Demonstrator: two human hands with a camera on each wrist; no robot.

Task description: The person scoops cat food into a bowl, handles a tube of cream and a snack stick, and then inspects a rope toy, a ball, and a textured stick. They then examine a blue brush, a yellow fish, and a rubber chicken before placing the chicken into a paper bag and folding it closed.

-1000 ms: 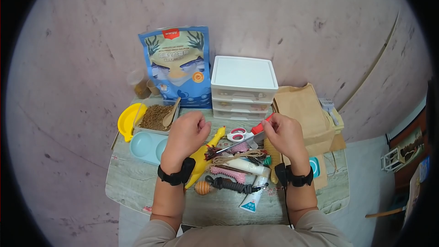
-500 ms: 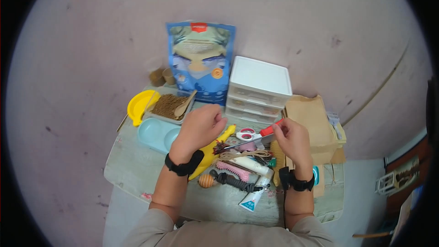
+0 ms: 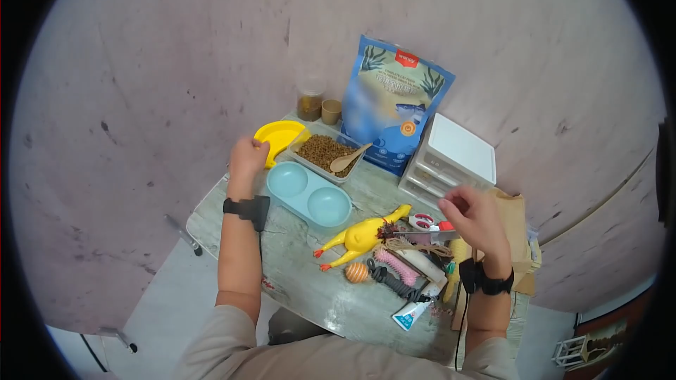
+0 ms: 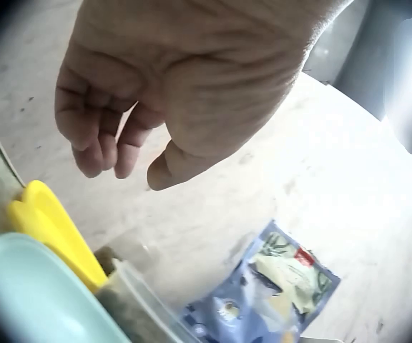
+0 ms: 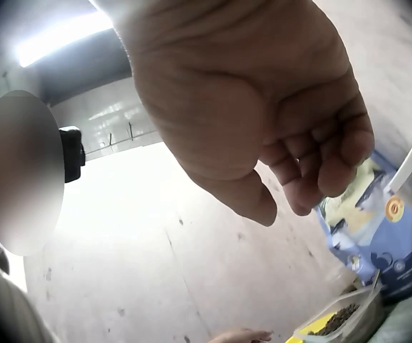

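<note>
My left hand (image 3: 248, 158) hangs loosely curled beside the yellow dish (image 3: 280, 134), overlapping its edge in the head view. The left wrist view shows nothing between its fingers, with the yellow dish below. A light blue double bowl (image 3: 329, 207) lies to its right. My right hand (image 3: 477, 217), also loosely curled and empty, is over the right side of the table, near red-handled and white-and-pink scissors (image 3: 422, 222). Left of it lie a yellow rubber chicken (image 3: 362, 236), a pink spiky chew toy (image 3: 396, 266) and a striped orange ball (image 3: 356, 272).
A clear tub of brown kibble (image 3: 320, 149) with a wooden spoon (image 3: 346, 160) stands behind the double bowl. Behind it are a blue food bag (image 3: 394, 109) and a white drawer unit (image 3: 461, 149). A tube (image 3: 408, 315) lies near the front edge, by a dark rope (image 3: 394, 283).
My left hand has moved left, from above the chicken to the yellow dish. My right hand stays near the scissors, its fingers looser. The head view has swung left and tilted.
</note>
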